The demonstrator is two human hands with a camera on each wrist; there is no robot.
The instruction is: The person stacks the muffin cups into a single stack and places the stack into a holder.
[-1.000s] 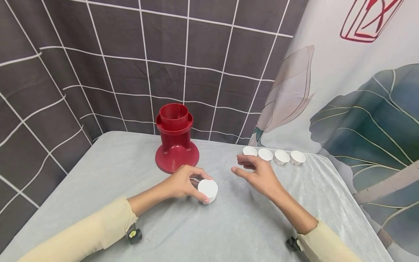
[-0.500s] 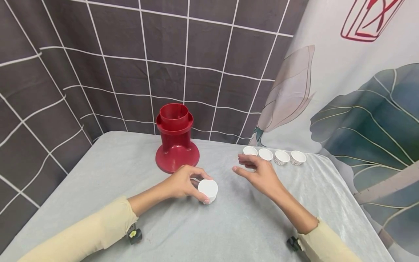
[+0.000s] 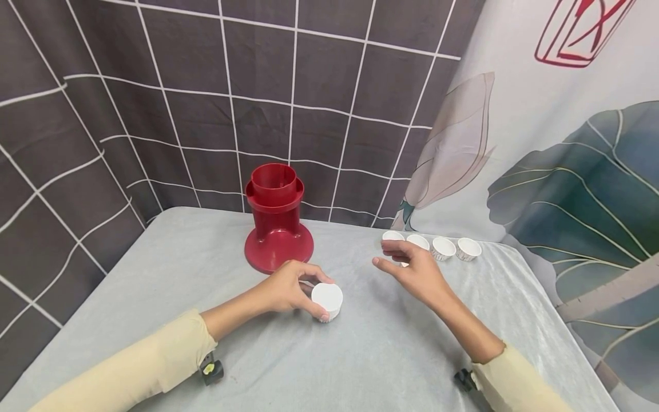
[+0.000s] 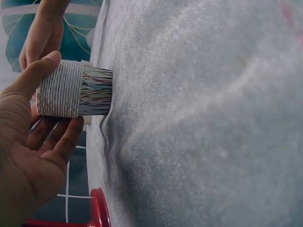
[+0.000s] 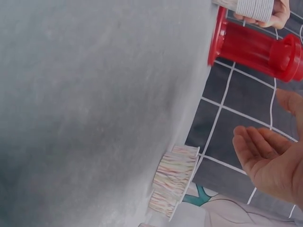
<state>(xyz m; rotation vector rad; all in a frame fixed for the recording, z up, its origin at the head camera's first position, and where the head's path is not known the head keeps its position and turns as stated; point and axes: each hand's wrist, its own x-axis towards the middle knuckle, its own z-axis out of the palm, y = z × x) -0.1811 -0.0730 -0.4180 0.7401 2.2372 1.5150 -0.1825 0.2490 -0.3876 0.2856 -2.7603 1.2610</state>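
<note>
My left hand grips a stack of paper baking cups between thumb and fingers. In the left wrist view, many ridged white rims show at the top of the stack, and its tapered, colour-striped base rests on the cloth. My right hand holds nothing; its thumb stands apart from loosely bent fingers. It is above the cloth in front of a row of single baking cups, partly covering the leftmost ones. The right wrist view shows these cups upright, beside the right hand.
Behind my left hand, near the back edge, stands a red plastic holder with a round base and open tube top. A pale grey cloth covers the table. Dark gridded curtain hangs behind, and a leaf-patterned one at the right.
My right hand has shifted slightly to the right, in front of the row of cups. The left hand and its stack have stayed in place.
</note>
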